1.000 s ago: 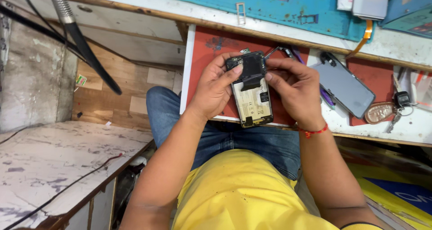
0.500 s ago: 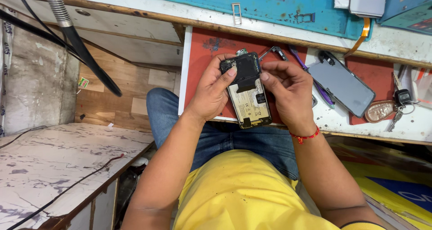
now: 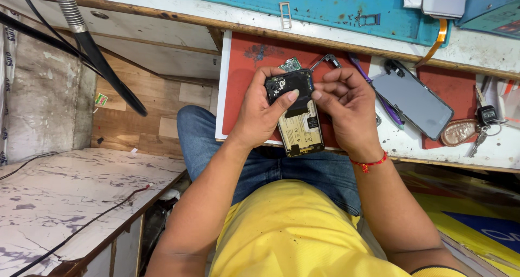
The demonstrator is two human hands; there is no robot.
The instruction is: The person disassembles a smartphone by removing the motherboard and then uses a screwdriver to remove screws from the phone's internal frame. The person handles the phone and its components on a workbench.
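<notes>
Over the near edge of the red mat (image 3: 244,66), I hold an opened phone (image 3: 299,114) in both hands, above my lap. Compared with a second ago, the phone has tilted a little and my left thumb has slid onto the black cover at its far end, meeting my right fingertips there. To me that suggests the cover is being worked on. My left hand (image 3: 260,114) has its fingers clamped around the phone's left side. My right hand (image 3: 346,112) has its fingers curled together against the right edge. The phone lies back-up with no rear panel: a pale battery with a label fills the near half. A loose dark phone screen (image 3: 414,103) rests on the surface to the right, beside a set of keys (image 3: 476,128).
</notes>
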